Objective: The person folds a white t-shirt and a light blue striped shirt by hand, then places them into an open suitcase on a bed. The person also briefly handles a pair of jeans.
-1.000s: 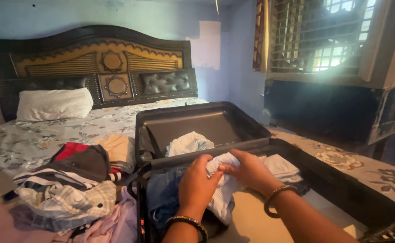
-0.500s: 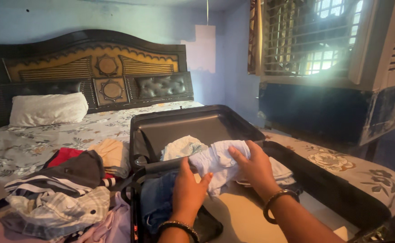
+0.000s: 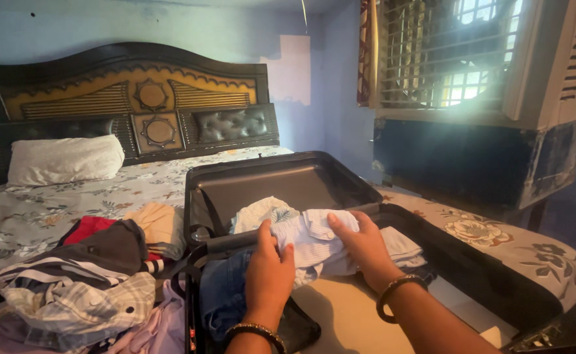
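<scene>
Two hands — left hand (image 3: 269, 272) and right hand (image 3: 365, 244) — each with a closed grip on a folded white garment (image 3: 314, 239), held over the open suitcase (image 3: 288, 177) on the bed (image 3: 52, 203), beside piled clothes (image 3: 84, 282).

The shirt (image 3: 314, 239) sits between the fingers of the left hand (image 3: 268, 272) and the right hand (image 3: 365, 246), over the open suitcase (image 3: 288, 177) on the bed (image 3: 52, 210), with jeans (image 3: 226, 288) under the left fingers, a pile of clothes (image 3: 84, 288) to their left, and a pillow (image 3: 65, 159) far behind.
</scene>
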